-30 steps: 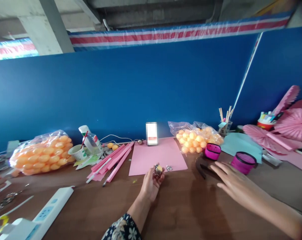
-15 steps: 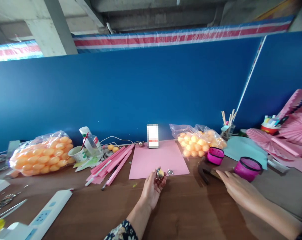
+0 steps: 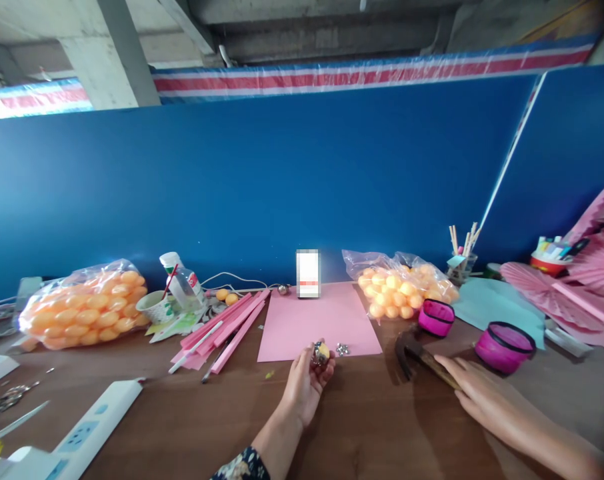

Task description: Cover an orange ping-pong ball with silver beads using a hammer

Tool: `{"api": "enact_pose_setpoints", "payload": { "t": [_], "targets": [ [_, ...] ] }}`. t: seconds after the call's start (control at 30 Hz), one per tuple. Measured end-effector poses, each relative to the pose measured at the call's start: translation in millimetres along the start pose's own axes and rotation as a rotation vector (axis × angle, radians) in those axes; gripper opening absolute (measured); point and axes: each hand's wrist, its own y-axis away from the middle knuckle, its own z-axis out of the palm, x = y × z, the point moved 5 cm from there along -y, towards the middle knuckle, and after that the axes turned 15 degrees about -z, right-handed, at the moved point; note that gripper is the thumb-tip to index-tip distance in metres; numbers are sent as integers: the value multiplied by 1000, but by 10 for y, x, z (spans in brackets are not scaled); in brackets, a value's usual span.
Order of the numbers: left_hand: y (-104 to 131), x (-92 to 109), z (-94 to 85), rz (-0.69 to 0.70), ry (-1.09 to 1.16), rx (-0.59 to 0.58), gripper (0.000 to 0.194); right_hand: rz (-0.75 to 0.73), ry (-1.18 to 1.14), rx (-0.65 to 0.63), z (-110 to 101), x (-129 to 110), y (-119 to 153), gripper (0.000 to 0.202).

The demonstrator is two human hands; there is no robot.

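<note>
Across the brown wooden counter (image 3: 362, 417), by the flat pink paper sheet (image 3: 317, 320), here's the change: the right hand (image 3: 492, 397) now lies further back along the dark-headed, wooden-handled hammer (image 3: 432, 365), baring more handle, fingers stretched out together; it's in contact, though I can't tell if it grips. Over at the sheet's near edge, the left hand (image 3: 302, 390) curls round a small, roundish silver-and-yellow piece (image 3: 321, 353), beside tiny shiny silvery bits (image 3: 343, 349).

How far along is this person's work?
Partway, it seems. Done: metal bits appear to cover part of the yellow piece. In hand: the left hand holds it; the right hand is at the hammer's handle. Perhaps left: its bare yellow patch, with loose metal bits on the pink sheet.
</note>
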Motion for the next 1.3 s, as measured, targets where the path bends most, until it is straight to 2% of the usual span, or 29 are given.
{"api": "enact_pose_setpoints", "payload": {
  "t": [0.13,0.23,0.37,0.47,0.5,0.6,0.73,0.8,0.93,1.07,1.2,1.3],
  "targets": [
    [-8,-8,-11,-4,2,-3,34,106,-173,46,121,-62,30,50],
    [-25,-9,-27,4,4,-8,34,190,-445,114,59,-175,-7,48],
    [-37,-7,-35,21,15,1,35,331,-1022,171,-244,-511,-242,45],
    [-12,14,-13,51,-2,8,36,340,-1531,232,-439,-853,-576,28],
    [1,27,-1,65,-8,4,37,343,-1683,302,-464,-931,-685,23],
    [35,85,27,124,-6,-13,39,345,-2029,334,-314,-1112,-924,18],
    [40,142,25,185,10,-17,40,332,-2106,331,13,-1178,-949,17],
    [32,143,24,196,4,-18,40,330,-2111,295,87,-1216,-890,17],
    [19,118,20,196,-39,-1,40,297,-2106,221,13,-1325,-813,18],
    [11,130,-7,212,-53,42,37,276,-2075,209,-114,-1380,-785,20],
    [4,157,-35,244,-66,100,42,309,-2085,214,-167,-1381,-751,19],
    [-1,143,-30,246,-122,119,37,312,-2072,183,-206,-1392,-756,19]
  ]
}}
